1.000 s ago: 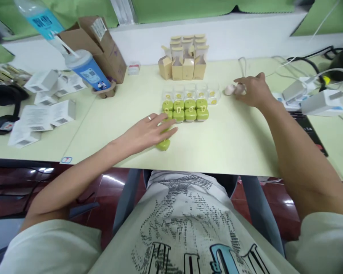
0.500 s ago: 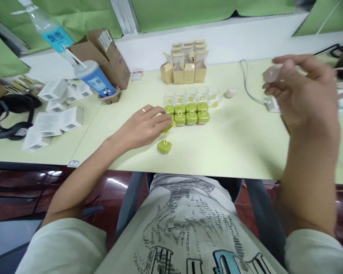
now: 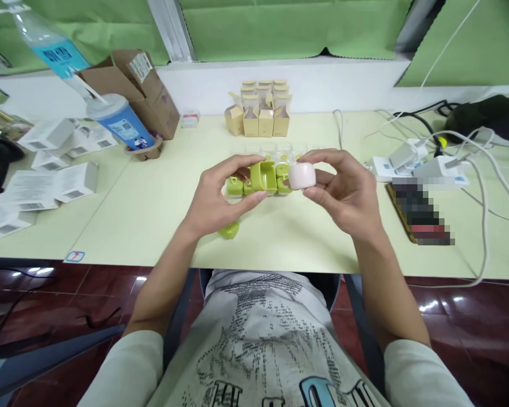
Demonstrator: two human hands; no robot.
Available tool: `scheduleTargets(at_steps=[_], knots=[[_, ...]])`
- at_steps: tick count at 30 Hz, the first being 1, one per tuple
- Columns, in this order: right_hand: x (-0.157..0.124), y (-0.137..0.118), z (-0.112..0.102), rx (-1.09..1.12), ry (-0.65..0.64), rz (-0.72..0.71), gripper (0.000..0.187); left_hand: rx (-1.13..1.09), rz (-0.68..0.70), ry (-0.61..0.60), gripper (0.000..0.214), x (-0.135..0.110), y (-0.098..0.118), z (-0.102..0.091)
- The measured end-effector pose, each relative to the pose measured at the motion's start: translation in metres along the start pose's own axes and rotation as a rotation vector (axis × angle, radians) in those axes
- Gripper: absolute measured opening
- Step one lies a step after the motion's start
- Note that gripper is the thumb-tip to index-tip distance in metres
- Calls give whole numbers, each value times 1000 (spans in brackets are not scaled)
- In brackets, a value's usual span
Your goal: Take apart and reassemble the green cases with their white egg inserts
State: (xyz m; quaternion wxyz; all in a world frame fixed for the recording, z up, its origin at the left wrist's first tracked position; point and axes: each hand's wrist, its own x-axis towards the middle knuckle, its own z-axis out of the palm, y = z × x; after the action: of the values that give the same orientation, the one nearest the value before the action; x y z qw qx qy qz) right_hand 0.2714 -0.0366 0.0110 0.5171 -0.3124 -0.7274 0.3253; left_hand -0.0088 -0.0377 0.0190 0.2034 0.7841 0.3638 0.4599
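My left hand (image 3: 217,195) is closed on a hollow green case shell (image 3: 258,178), its open side turned toward the right. Between the thumb and fingers of my right hand (image 3: 348,192) is a small, rounded, pale pink case (image 3: 302,176). The two pieces are held close to each other above the table. Behind them, partly hidden by my hands, stand several closed green cases (image 3: 234,187) with loops. A separate green piece (image 3: 229,230) lies on the table below my left wrist. Beyond the green cases are clear plastic boxes (image 3: 284,154) with yellow stickers.
Open kraft boxes (image 3: 266,121) stand against the wall. At left are white boxes (image 3: 34,189), a cardboard carton (image 3: 155,93), a blue cup (image 3: 125,125) and a bottle (image 3: 61,53). A phone (image 3: 419,212), a power strip (image 3: 435,172) and cables lie at right.
My right hand has come from the far right to the middle, carrying the pale pink case. My left hand has raised the green shell from beside the row. The view has shifted right.
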Motion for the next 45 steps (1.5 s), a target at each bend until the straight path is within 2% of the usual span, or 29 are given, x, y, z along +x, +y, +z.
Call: scheduleTargets(at_steps=[4, 11, 18, 26, 29, 31, 33, 36, 40, 45], knots=[[2, 4, 8, 8, -57, 39, 57, -53, -8, -35, 58, -2, 3, 1], [1, 11, 9, 23, -61, -8, 44, -59, 53, -71, 53, 1, 2, -2], [4, 23, 17, 60, 8, -101, 41, -171, 91, -31, 60, 2, -7, 8], [-1, 18, 29, -56, 41, -45, 35, -175, 145, 66, 60, 1, -14, 11], [-1, 16, 29, -37, 32, -144, 40, -271, 170, 15, 63, 4, -21, 10], [1, 16, 28, -64, -20, -264, 44, -357, 92, -63, 62, 4, -22, 9], [2, 17, 28, -182, -65, -393, 43, -417, -28, -114, 60, 4, -19, 8], [2, 18, 30, -376, -22, -503, 36, -471, -154, -120, 60, 3, -12, 10], [0, 16, 35, -492, 53, -443, 44, -518, -205, -113, 53, 2, -4, 17], [-6, 16, 39, -576, 35, -352, 46, -451, -236, -44, 47, 1, 0, 23]])
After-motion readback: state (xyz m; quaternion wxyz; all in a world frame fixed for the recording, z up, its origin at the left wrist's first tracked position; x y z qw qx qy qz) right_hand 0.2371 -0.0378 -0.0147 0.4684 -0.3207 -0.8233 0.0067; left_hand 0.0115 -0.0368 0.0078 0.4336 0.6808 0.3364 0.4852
